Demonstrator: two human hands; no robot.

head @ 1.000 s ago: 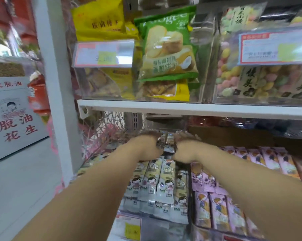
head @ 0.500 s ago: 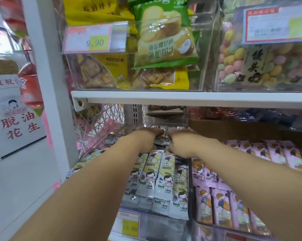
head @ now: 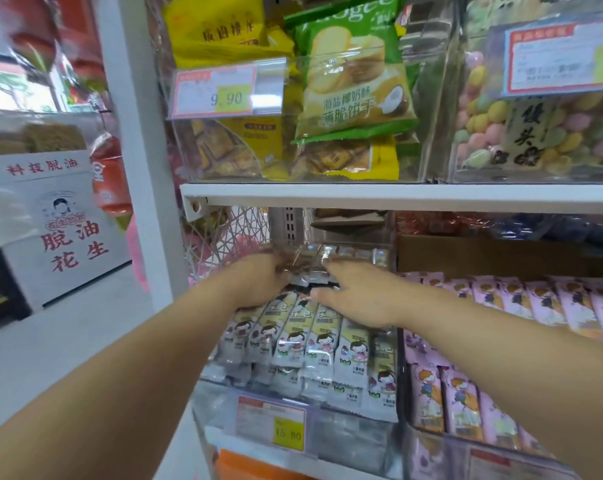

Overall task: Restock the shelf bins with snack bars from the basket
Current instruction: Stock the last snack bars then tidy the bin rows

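While judging from one smeared view: looks mid-restock, not done. Reaching with both hands deep into the middle clear bin (head: 348, 434), under the white shelf (head: 397, 197), at the rear row of snack bars (head: 314, 341).

Status:
- Front rows of the bin already packed, foil bars overlapping front to back at centre frame; rear row apparently being topped up or squared off.
- Pink-wrapped bars (head: 466, 396) in the bin to the right look full.
- No basket in frame, so can't say how much stock is left.

Grip:
- left hand (head: 258, 282): can't tell. Fingers hidden behind the knuckles and blurred against the rear packs.
- right hand (head: 359, 296): grip wide open, fingers stretched flat over the bars, thumb out to the left, holding nothing visible.

Readable text:
- price tag (head: 288, 433) on the bin front, lower centre: 15.80.
- upper price tag (head: 224, 88): 9.90.
- green biscuit bag (head: 355, 88), top centre: 海盐椰奶酥 / 薄脆饼干, plus Latin lettering cut off by the frame edge.
- white sign (head: 64, 230), left: 科技脱油, 脱油花生.
- Bar wrappers: cartoon girl print, characters too blurred to trust.
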